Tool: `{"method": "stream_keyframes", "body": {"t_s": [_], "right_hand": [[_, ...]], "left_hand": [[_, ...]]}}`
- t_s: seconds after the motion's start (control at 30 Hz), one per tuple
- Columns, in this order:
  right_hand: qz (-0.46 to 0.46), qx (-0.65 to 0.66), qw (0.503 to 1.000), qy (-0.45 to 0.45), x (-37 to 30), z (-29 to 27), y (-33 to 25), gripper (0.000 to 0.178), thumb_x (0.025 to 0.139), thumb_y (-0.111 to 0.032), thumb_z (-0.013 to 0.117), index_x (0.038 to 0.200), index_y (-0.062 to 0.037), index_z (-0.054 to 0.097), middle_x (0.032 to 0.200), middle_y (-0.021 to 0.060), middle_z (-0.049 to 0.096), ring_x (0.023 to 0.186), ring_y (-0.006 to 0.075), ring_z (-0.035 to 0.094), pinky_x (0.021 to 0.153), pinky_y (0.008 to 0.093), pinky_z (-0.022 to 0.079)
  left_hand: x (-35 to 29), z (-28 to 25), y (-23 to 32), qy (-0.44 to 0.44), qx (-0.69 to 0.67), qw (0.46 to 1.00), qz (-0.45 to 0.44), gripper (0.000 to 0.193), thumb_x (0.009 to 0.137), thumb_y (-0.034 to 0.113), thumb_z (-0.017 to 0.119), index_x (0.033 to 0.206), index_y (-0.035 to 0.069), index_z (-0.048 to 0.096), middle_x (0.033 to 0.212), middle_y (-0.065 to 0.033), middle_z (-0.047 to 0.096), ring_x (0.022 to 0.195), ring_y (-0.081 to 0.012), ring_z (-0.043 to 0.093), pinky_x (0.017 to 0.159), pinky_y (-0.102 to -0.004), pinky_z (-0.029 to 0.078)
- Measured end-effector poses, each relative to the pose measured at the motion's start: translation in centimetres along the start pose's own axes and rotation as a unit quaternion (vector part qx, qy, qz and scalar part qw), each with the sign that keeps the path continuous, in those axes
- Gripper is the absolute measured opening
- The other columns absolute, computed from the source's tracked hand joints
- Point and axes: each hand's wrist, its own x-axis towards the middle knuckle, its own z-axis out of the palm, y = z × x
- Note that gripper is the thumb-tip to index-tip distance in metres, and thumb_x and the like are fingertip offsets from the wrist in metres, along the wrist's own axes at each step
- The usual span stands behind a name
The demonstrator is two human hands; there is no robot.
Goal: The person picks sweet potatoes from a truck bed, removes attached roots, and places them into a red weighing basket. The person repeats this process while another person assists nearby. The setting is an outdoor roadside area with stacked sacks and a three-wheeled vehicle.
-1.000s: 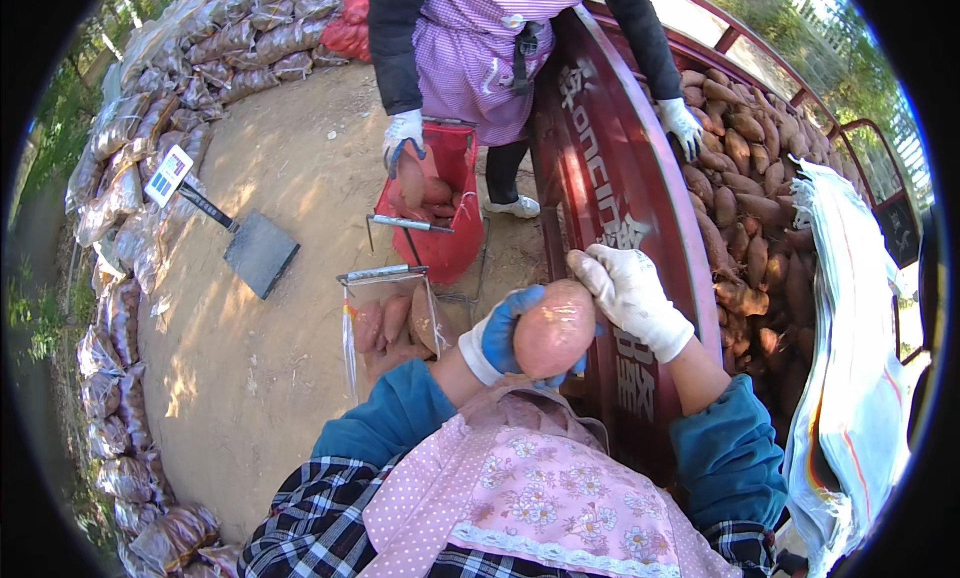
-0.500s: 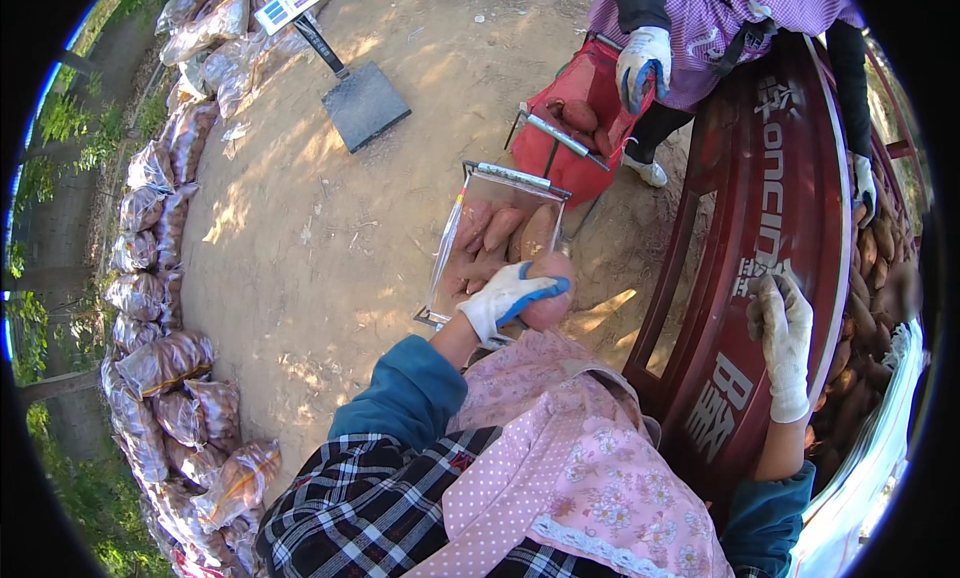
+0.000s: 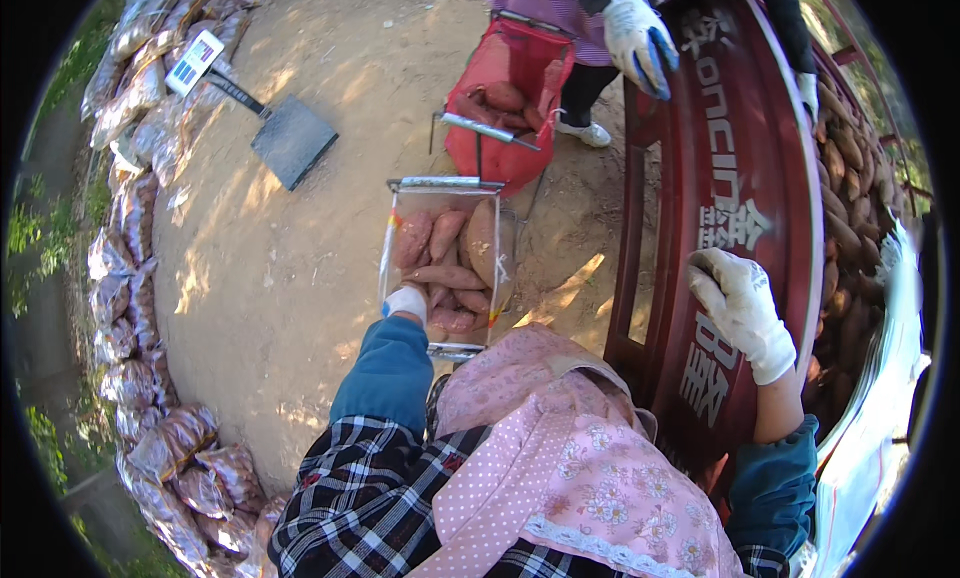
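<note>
My left hand (image 3: pixel 405 303), in a white glove with a blue sleeve, reaches down into a clear plastic bag held in a metal frame (image 3: pixel 445 185). Several sweet potatoes (image 3: pixel 445 276) fill the bag, and my fingers are hidden among them. My right hand (image 3: pixel 742 313), also in a white glove, rests spread on the red side wall of a cart (image 3: pixel 730 158) and holds nothing. A pile of sweet potatoes (image 3: pixel 850 228) lies inside the cart to the right of that hand.
Another person stands at the top, a gloved hand (image 3: pixel 637 33) above a red mesh bag (image 3: pixel 500 78) holding sweet potatoes. A flat platform scale (image 3: pixel 292 138) lies on the dirt. Filled clear bags (image 3: pixel 130 228) line the left edge.
Both my hands held a sweet potato by the cart. My left hand carried it to the clear bag and now reaches inside; my right hand went to the red wall.
</note>
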Motion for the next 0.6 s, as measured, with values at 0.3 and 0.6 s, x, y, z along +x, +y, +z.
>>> {"method": "stream_keyframes", "body": {"t_s": [0.3,0.6], "right_hand": [[-0.064,0.062,0.990,0.107,-5.4,-5.0,1.5,0.024,0.092,-0.018,0.065,0.110,-0.0028,0.066,0.091,0.0167,0.070,0.085,0.0351,0.068,0.076,0.0407,0.054],[0.358,0.267,0.890,0.087,-31.9,-8.7,15.4,0.033,0.093,-0.029,0.061,0.111,-0.0016,0.068,0.095,0.0090,0.071,0.086,0.0162,0.065,0.078,0.0297,0.051]], "left_hand": [[-7.6,-10.7,5.2,-0.032,0.004,0.992,0.125,0.050,0.094,0.040,0.053,0.123,0.001,0.059,0.106,-0.0280,0.068,0.103,-0.0434,0.066,0.086,-0.0491,0.053],[-8.9,-17.7,9.7,0.039,-0.065,0.952,0.296,0.031,0.088,0.024,0.064,0.107,-0.001,0.065,0.092,-0.0175,0.071,0.082,-0.0287,0.067,0.075,-0.0368,0.053]]}}
